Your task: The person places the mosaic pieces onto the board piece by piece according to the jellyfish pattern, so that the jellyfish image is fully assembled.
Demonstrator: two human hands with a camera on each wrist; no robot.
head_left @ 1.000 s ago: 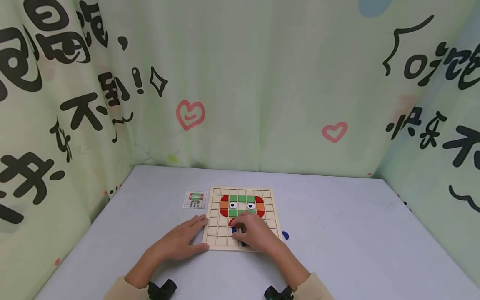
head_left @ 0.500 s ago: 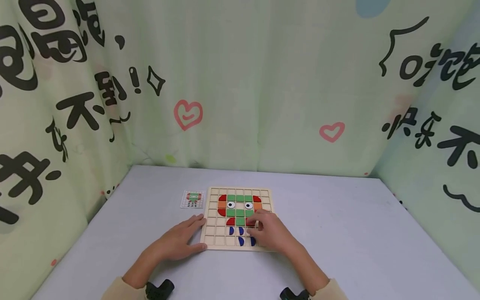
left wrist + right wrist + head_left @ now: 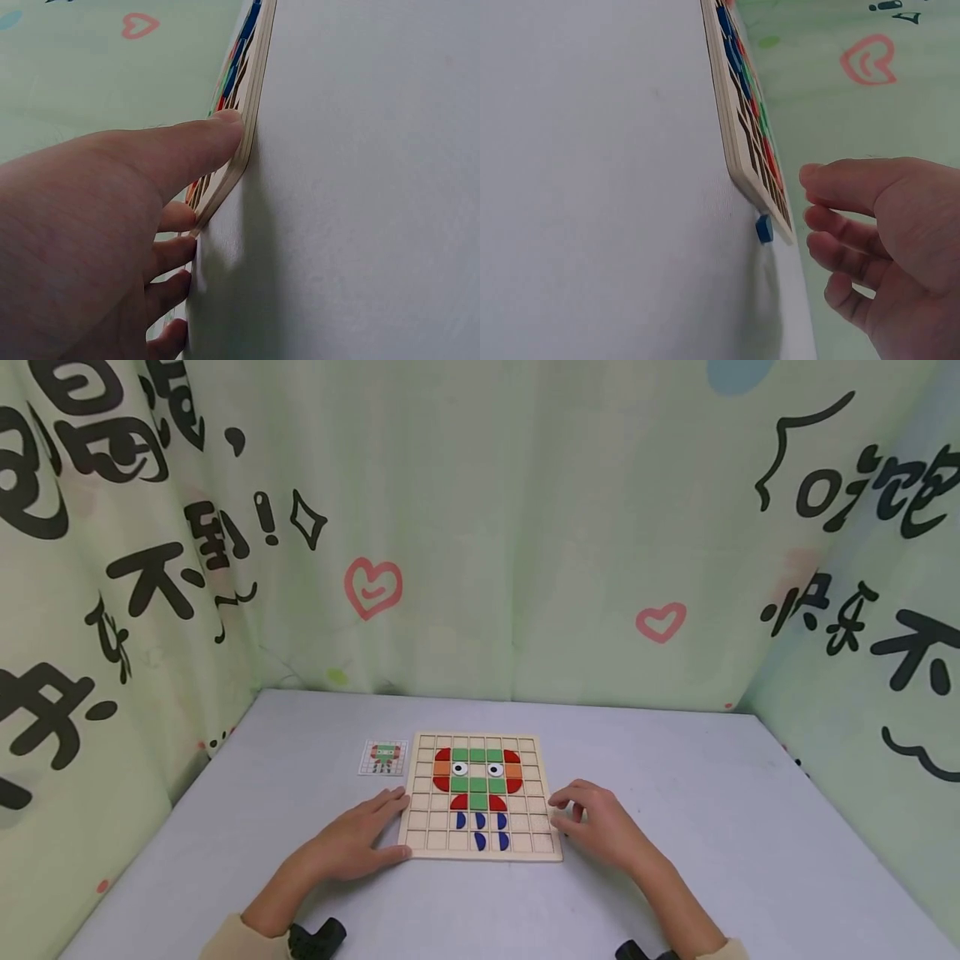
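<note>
A wooden grid board [image 3: 542, 842] lies on the table, bearing a figure of green, red and orange pieces with two eye pieces. Under it sit several blue half-round pieces [image 3: 480, 841]. My left hand [image 3: 356, 842] rests at the board's left side, its thumb and fingertips touching the edge. Just off the right edge hovers my right hand [image 3: 603, 828], fingers loosely bent and nothing between them. Below that hand, a loose blue piece [image 3: 764, 229] shows beside the board in the right wrist view; in the head view the hand mostly hides it.
A small picture card [image 3: 383, 758] of a similar figure lies left of the board. The white table [image 3: 675, 777] extends to both sides, and a printed curtain [image 3: 465, 527] surrounds it at the back and sides.
My right hand has moved off the board to the right, uncovering the lower blue pieces and the red piece on the right. The left hand stays at the board's edge.
</note>
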